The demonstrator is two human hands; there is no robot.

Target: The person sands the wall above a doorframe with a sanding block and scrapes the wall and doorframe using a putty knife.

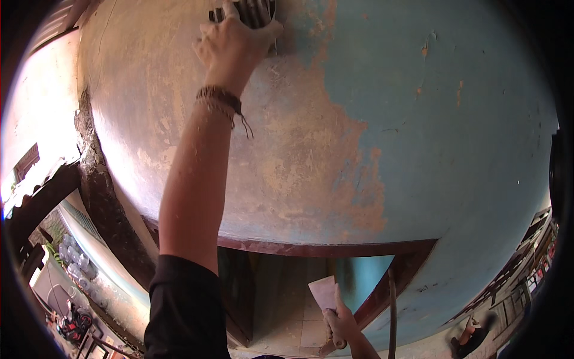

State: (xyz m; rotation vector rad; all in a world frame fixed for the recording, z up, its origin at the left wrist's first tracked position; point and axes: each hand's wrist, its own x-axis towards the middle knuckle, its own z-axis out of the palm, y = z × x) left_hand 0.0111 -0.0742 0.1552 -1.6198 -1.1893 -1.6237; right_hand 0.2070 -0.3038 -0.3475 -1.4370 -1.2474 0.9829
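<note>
At the top edge, my left hand [237, 38] is raised against the wall with its fingers spread over a dark, ridged hand tool [255, 13]; its exact kind cannot be told. Around it the painted wall [287, 148] shows worn tan and pinkish patches, with blue-green paint on the right. Lower down, my right hand [341, 321] grips the handle of a putty knife [323, 294], whose broad pale blade points up in front of the doorway. Cords circle my left wrist.
Below the wall is a dark red door frame [332, 249]. A slim pole [393, 314] rises beside my right forearm. At lower left are plastic bottles [74, 256] and a motorcycle [74, 323]. A person [471, 339] is at lower right, near wooden railings [506, 309].
</note>
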